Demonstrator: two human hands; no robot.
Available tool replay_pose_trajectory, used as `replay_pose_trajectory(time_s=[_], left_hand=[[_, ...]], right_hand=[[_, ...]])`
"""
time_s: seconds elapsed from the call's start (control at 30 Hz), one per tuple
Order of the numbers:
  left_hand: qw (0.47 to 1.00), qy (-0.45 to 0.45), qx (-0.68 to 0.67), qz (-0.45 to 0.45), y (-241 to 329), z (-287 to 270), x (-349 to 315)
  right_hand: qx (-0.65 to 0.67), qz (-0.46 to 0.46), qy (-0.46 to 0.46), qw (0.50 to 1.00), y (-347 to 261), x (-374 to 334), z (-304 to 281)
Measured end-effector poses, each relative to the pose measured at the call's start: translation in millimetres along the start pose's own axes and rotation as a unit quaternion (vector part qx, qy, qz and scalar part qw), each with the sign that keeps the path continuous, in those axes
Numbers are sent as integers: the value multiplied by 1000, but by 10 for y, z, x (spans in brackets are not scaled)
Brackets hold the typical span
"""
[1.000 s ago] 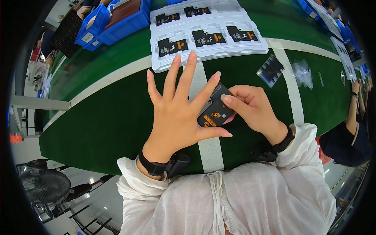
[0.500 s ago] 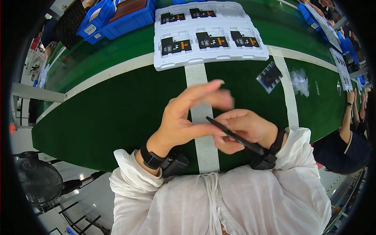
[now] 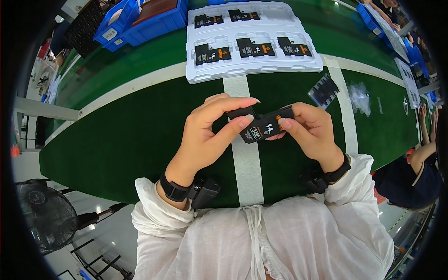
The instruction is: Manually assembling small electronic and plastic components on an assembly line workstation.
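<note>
Between my hands is a black phone battery (image 3: 260, 127) with white and orange print, its printed face turned up toward me. My left hand (image 3: 205, 128) pinches its left end between thumb and fingers. At the other end, my right hand (image 3: 313, 132) grips it with the thumb on the printed face and the fingers behind. The battery is held above the green table mat (image 3: 121, 135). Beyond it lies a white plastic tray (image 3: 261, 31) with several similar batteries (image 3: 213, 54) in its recesses; one recess at the tray's far right holds no battery.
Right of the tray lie a sheet of black strips (image 3: 324, 90) and a heap of clear plastic film (image 3: 358, 99). Blue bins (image 3: 156, 25) stand at the far left. A fan (image 3: 46, 215) is at lower left, and a co-worker (image 3: 406, 179) sits at the right.
The battery was edge-on in my right hand and has turned to show its printed face. My left hand, raised with fingers apart before, has closed on its left end.
</note>
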State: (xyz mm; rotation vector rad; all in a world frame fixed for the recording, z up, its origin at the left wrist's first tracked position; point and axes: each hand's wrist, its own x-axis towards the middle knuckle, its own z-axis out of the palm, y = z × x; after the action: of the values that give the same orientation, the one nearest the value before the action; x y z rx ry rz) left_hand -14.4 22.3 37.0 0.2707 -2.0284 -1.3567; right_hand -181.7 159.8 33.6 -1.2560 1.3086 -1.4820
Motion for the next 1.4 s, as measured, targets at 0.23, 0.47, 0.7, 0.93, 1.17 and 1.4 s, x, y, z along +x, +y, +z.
replay_pose_trajectory(time_s=[0.23, 0.47, 0.7, 0.93, 1.17, 1.4], left_hand=[[986, 1, 131, 100, 45, -21, 50], [904, 71, 357, 225, 75, -70, 22], [915, 164, 324, 178, -3, -52, 12], [965, -48, -252, -56, 3, 78, 29], [997, -11, -78, -20, -118, 73, 15], [991, 63, 79, -91, -353, -27, 59]], right_hand=[[63, -1, 33, 997, -16, -20, 83], [72, -6, 38, 997, -6, -41, 133], [90, 4, 48, 995, 0, -38, 148], [78, -12, 54, 995, -1, -16, 128], [82, -5, 81, 993, 28, 84, 104], [-88, 51, 236, 966, -13, 1083, -768]])
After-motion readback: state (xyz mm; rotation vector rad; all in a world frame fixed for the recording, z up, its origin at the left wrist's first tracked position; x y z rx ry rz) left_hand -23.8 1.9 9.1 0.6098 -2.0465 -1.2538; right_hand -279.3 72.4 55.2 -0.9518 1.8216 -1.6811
